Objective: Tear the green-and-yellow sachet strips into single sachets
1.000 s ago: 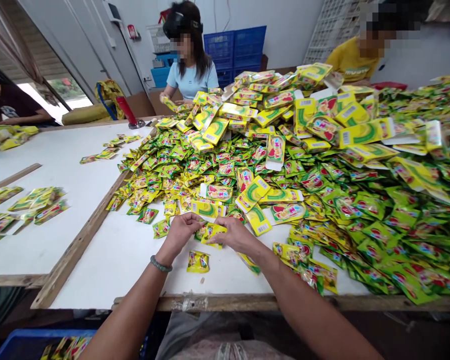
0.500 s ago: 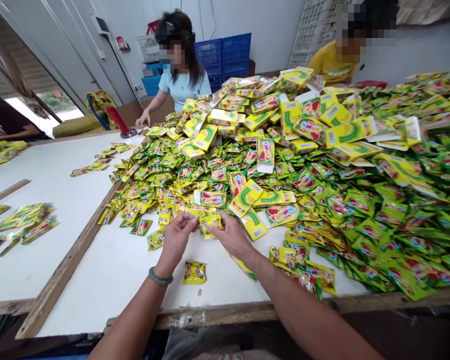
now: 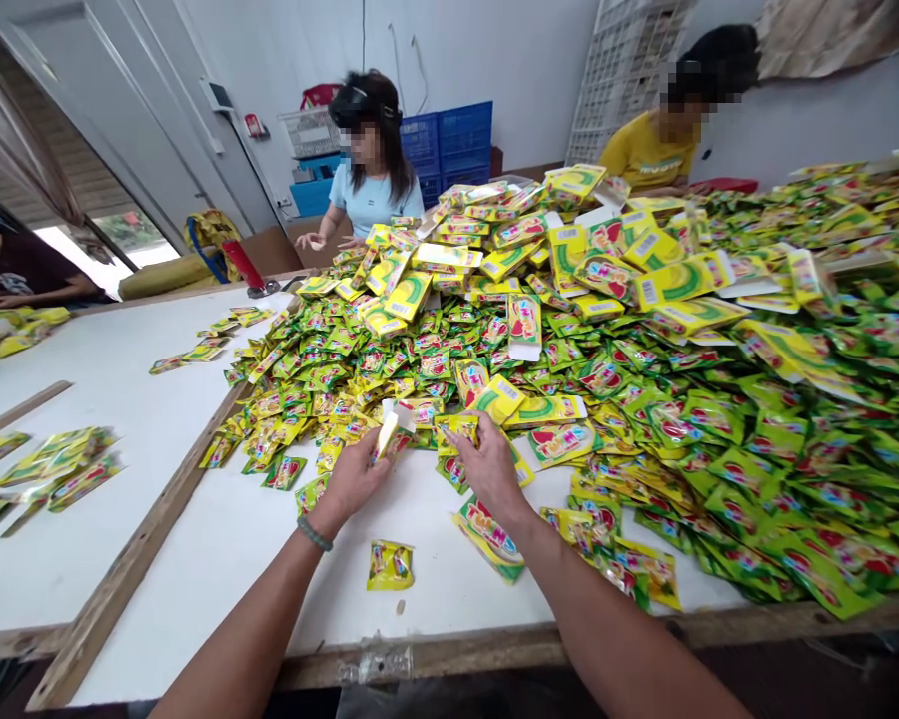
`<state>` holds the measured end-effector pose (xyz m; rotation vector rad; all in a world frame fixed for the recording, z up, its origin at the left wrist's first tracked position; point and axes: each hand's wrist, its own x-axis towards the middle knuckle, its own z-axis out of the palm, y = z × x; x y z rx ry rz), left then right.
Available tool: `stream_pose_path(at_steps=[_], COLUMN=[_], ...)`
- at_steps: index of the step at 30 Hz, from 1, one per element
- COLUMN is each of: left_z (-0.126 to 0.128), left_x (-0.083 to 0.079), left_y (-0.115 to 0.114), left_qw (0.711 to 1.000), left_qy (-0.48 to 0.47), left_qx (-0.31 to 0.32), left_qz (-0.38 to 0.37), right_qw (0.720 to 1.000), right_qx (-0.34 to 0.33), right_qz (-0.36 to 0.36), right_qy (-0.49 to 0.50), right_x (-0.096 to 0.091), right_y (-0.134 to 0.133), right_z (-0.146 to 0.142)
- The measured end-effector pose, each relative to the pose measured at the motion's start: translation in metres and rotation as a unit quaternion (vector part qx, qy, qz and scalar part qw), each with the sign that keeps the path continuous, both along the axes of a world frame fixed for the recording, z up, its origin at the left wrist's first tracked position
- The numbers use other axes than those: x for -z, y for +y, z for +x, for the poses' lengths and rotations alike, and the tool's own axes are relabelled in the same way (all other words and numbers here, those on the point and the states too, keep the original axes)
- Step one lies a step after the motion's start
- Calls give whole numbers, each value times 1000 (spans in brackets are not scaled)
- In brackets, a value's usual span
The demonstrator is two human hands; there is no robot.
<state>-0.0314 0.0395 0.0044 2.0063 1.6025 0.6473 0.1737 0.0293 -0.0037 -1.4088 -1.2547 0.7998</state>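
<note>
My left hand (image 3: 354, 481) is closed around a small yellow carton (image 3: 388, 435), tilted, with a white flap sticking out at its top. Just right of it, my right hand (image 3: 492, 467) pinches a yellow candy packet (image 3: 455, 431) between thumb and fingers. A green packet (image 3: 451, 472) shows beneath that hand. Near the table's front edge lies a single yellow packet (image 3: 390, 566). A printed carton (image 3: 490, 539) lies flat beside my right wrist. Behind both hands, flat yellow cartons (image 3: 561, 439) rest against the packet heap.
A large heap of green packets (image 3: 719, 419) spreads across the right, topped with yellow cartons (image 3: 405, 295). Wooden strips (image 3: 131, 544) divide the white table (image 3: 247, 579). Filled-looking cartons (image 3: 60, 459) lie at left. Two people (image 3: 375, 195) work across the table; another sits far left.
My hands have moved apart. A carton is now in my left hand, while the right keeps a yellow packet. The printed carton by my right wrist shows more fully.
</note>
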Motion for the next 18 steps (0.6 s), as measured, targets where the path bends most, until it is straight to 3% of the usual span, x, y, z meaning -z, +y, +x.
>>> stream_pose_path(at_steps=[2,4,7,10,13,18], left_z=[1,5,12,16,17,20], left_x=[-6,-7,0,8,11,8], left_y=[-14,-28,-42,-48,-50,-51], left_qw=[988,957,910,886,881,896], left_qy=[-136,-243,-344,-389,-402,-387], left_qx=[8,33,33,24,20,23], left_qz=[-72,-152,-231,-249,-250,-217], right_qw=[999,994,983,971,956,954], right_qx=[-32,-90,-183,-221,-233,-221], right_qz=[4,12,14,2,9,-25], right_qy=[35,61,18,-96,-176,-199], right_x=[-4,-5,-3,0,0,-5], right_y=[1,1,1,1,3,4], right_z=[0,0,0,3,8,13])
